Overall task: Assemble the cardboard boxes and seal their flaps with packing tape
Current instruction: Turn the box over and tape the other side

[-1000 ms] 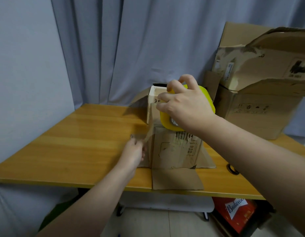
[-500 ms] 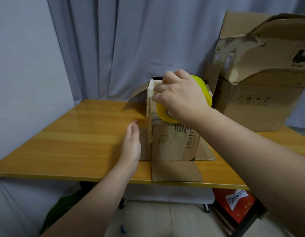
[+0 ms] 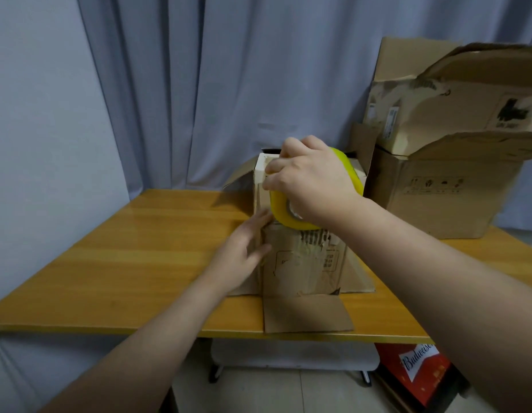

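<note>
Worn brown cardboard box (image 3: 303,263) — had it standing upright on the light wooden table (image 3: 139,248), directly under the right hand (image 3: 312,177) and against the fingers of the left hand (image 3: 241,257). Noted torn print and scuffed patches on the face turned toward the wrists. Noted its lower flaps splayed flat on the wood: one plain flap (image 3: 306,314) lying between the two forearms at the table's near edge, another angled out under the right forearm.

Gripped a yellow roll of packing tape (image 3: 281,211) with the right hand, fingers curled over its rim, and held it against the top of the box near the corner on the left hand's side. Could not tell whether any tape was paid out.

Pressed the left hand flat against that same corner just below the roll — fingers straight and close together, thumb spread toward the near face, nothing clasped.

Saw two larger brown cardboard cartons (image 3: 437,198) stacked beyond the right hand, flaps open and ragged. Saw a pale blue-grey curtain (image 3: 229,84) hanging behind both hands. Spotted a red carton with a white label (image 3: 416,371) under the table, below the right forearm.
</note>
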A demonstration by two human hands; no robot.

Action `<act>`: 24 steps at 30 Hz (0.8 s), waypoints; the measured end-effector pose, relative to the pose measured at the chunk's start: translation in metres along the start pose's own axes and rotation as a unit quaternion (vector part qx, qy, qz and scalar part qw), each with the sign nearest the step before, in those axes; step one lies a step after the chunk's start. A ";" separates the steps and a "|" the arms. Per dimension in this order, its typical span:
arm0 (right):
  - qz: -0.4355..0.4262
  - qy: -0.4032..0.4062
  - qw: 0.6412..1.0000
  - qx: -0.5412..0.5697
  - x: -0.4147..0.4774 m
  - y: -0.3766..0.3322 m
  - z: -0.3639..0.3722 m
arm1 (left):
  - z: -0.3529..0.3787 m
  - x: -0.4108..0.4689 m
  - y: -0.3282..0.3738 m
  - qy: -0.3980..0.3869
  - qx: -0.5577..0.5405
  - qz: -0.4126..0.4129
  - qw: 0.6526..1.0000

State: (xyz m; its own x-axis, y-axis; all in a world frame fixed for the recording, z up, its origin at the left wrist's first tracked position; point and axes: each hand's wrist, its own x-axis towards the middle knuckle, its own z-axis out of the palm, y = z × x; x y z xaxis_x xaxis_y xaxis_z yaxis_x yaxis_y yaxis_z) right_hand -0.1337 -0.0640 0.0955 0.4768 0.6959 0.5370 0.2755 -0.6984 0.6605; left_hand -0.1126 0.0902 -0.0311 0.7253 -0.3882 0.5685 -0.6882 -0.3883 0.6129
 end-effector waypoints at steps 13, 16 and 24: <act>0.257 -0.001 0.909 0.329 -0.045 0.041 0.007 | 0.000 0.012 -0.003 0.137 0.013 0.092 0.986; 0.255 0.027 0.907 0.333 -0.054 0.035 0.009 | 0.002 0.010 -0.008 0.131 -0.014 0.088 0.987; 0.186 -0.128 0.970 0.092 -0.112 0.089 0.010 | 0.001 0.012 -0.008 0.102 -0.021 0.039 0.994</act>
State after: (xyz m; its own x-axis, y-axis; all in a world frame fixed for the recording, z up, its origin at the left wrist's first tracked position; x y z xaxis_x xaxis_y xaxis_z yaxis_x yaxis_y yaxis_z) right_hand -0.1545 -0.2059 0.0886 0.7570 0.3413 0.5572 0.1766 -0.9279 0.3285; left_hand -0.0980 0.0876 -0.0299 0.6613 -0.2357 0.7121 -0.7439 -0.3275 0.5825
